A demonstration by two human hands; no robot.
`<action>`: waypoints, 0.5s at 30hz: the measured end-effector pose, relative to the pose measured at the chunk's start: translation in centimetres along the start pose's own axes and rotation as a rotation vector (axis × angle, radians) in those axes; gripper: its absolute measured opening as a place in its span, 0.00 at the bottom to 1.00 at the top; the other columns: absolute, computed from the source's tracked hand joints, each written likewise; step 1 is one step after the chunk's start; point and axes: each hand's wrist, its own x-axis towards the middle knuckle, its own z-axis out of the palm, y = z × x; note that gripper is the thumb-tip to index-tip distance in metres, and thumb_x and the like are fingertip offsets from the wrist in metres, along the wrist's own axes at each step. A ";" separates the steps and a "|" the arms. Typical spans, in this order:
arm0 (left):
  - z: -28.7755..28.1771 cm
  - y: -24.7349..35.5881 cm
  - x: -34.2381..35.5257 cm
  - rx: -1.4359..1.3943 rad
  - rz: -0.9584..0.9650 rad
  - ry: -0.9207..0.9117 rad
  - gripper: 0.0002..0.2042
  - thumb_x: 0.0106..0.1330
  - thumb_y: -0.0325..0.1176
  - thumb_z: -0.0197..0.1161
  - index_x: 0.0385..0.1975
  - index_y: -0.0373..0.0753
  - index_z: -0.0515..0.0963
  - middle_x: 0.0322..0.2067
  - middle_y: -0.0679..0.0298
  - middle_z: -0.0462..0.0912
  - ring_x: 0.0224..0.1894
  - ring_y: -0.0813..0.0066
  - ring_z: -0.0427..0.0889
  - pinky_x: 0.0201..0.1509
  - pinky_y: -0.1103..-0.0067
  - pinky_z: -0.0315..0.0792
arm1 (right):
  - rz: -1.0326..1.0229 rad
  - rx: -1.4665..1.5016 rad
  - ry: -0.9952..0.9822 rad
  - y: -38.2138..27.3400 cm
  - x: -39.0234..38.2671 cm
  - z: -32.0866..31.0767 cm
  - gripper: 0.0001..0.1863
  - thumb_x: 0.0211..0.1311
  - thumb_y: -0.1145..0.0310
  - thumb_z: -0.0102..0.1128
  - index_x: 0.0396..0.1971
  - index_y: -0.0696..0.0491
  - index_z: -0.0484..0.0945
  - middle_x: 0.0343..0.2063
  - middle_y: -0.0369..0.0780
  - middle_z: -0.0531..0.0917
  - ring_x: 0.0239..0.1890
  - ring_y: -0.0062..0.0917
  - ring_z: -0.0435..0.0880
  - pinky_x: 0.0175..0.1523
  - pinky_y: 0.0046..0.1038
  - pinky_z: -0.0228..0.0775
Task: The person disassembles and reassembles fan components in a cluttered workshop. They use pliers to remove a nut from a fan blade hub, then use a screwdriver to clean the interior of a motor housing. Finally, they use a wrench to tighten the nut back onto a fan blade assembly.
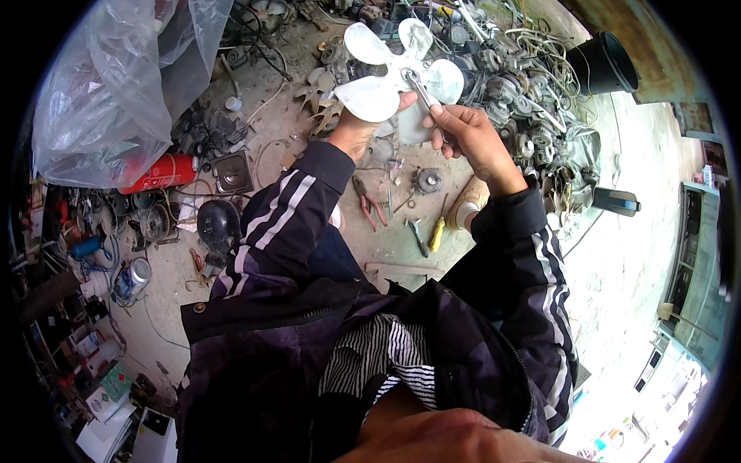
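Note:
My left hand [355, 127] grips a white plastic fan blade [363, 96] from beneath, its lobes spread out at the top of the view. My right hand [463, 135] holds a silver wrench [418, 86], whose end sits on the fan blade's hub [411, 76]. On the floor below lie red-handled pliers [369, 204], a small round metal part [427, 180], a dark-handled tool [417, 238] and a yellow-handled screwdriver [438, 231].
Heaped motors and cables [502, 85] fill the back right, beside a black bucket [598, 65]. At left are a plastic bag [108, 92], a red cylinder [158, 174], a dark round housing [220, 224] and scattered scrap. My foot [471, 202] rests near the screwdriver.

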 end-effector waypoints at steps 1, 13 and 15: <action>0.0 0.0 -0.1 0.004 -0.011 -0.004 0.18 0.55 0.35 0.73 0.43 0.38 0.78 0.38 0.69 0.81 0.40 0.80 0.77 0.46 0.80 0.71 | -0.018 -0.031 0.010 -0.1 -0.1 0.2 0.18 0.70 0.54 0.51 0.30 0.54 0.80 0.17 0.31 0.77 0.16 0.10 0.71 0.22 0.13 0.58; -0.7 -1.5 0.7 0.052 0.059 0.025 0.27 0.51 0.30 0.75 0.51 0.36 0.70 0.42 0.65 0.80 0.43 0.77 0.79 0.43 0.79 0.75 | -0.042 -0.102 -0.003 0.1 0.3 0.7 0.19 0.69 0.53 0.52 0.30 0.53 0.81 0.16 0.30 0.75 0.15 0.10 0.68 0.22 0.14 0.57; -0.4 -1.1 0.9 0.114 0.143 -0.035 0.30 0.51 0.30 0.75 0.53 0.36 0.67 0.43 0.63 0.80 0.45 0.77 0.78 0.45 0.78 0.75 | -0.048 -0.146 -0.002 0.0 0.3 0.2 0.19 0.69 0.53 0.53 0.29 0.53 0.81 0.15 0.29 0.74 0.15 0.10 0.67 0.22 0.14 0.57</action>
